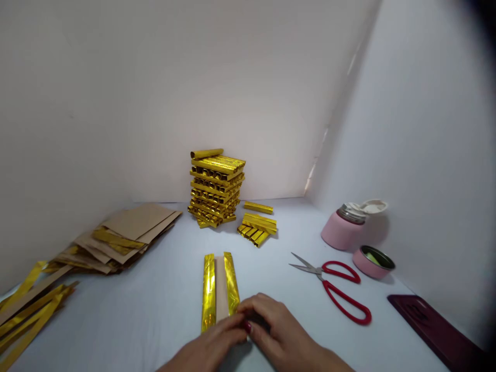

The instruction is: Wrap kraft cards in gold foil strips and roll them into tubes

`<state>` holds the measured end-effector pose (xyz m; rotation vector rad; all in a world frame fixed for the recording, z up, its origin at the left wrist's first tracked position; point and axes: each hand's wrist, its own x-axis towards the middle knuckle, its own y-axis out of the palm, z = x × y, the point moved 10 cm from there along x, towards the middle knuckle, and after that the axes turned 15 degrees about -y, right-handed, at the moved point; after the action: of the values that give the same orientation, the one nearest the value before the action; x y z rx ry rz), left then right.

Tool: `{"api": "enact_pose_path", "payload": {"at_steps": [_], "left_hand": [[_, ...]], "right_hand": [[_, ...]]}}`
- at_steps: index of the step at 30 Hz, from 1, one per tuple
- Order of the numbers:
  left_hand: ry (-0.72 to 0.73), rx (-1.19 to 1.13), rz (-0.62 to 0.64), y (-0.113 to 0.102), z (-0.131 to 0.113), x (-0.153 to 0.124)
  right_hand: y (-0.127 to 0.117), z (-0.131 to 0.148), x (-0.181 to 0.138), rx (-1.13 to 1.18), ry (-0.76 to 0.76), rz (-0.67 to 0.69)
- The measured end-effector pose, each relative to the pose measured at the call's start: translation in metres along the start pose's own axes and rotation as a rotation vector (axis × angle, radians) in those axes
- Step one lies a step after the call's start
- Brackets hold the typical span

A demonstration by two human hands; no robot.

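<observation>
A gold foil paper strip [209,297] lies lengthwise in front of me, both long edges folded inward over its brown paper middle. My left hand [219,341] closes over its near end, fingers pressed together. At the strip's near right corner, my right hand [277,328] is bent into a pinch, with a thumb showing a red nail. The fingertips of both hands meet there and hide the near end of the paper. Red-handled scissors [320,271] lie partly spread to the right of my right hand.
Folded gold foil sticks form a tall stack [217,188] at the back, with a few loose sticks [258,227] beside it. Brown paper sheets [135,222] and gold strips [42,315] lie left. At right are a pink jar [343,230], a pink cup [374,261] and a dark red phone [430,323].
</observation>
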<state>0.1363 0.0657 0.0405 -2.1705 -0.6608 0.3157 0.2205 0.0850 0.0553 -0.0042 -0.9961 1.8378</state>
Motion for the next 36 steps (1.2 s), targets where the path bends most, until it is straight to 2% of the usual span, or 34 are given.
{"api": "enact_pose_path", "payload": {"at_steps": [3, 7, 11, 15, 18, 20, 27, 31, 36], "left_hand": [[-0.083, -0.19, -0.061, -0.023, 0.004, -0.008], [-0.146, -0.361, -0.187, -0.028, 0.018, -0.005], [-0.23, -0.193, -0.274, -0.021, 0.03, -0.002], [-0.317, 0.07, -0.25, -0.021, 0.036, -0.009], [-0.294, 0.221, -0.162, -0.018, 0.032, -0.012], [-0.256, 0.292, -0.151, -0.019, 0.028, -0.013], [0.004, 0.351, -0.311, -0.029, -0.001, -0.017], [0.012, 0.373, -0.349, -0.031, -0.002, -0.018], [-0.03, 0.336, -0.352, -0.029, 0.009, -0.018]], "right_hand": [[0.005, 0.004, 0.002, 0.003, 0.001, 0.083], [0.012, 0.011, 0.007, -0.096, -0.026, 0.182], [0.02, 0.018, 0.009, -0.164, -0.116, 0.225], [0.02, 0.015, 0.006, -0.173, -0.157, 0.169], [0.018, 0.012, 0.004, -0.161, -0.168, 0.121], [0.02, 0.012, 0.003, -0.184, -0.178, 0.123], [0.022, 0.022, 0.004, -0.34, -0.25, 0.158], [0.02, 0.029, 0.005, -0.39, -0.293, 0.106], [0.019, 0.026, 0.008, -0.434, -0.285, 0.047]]}}
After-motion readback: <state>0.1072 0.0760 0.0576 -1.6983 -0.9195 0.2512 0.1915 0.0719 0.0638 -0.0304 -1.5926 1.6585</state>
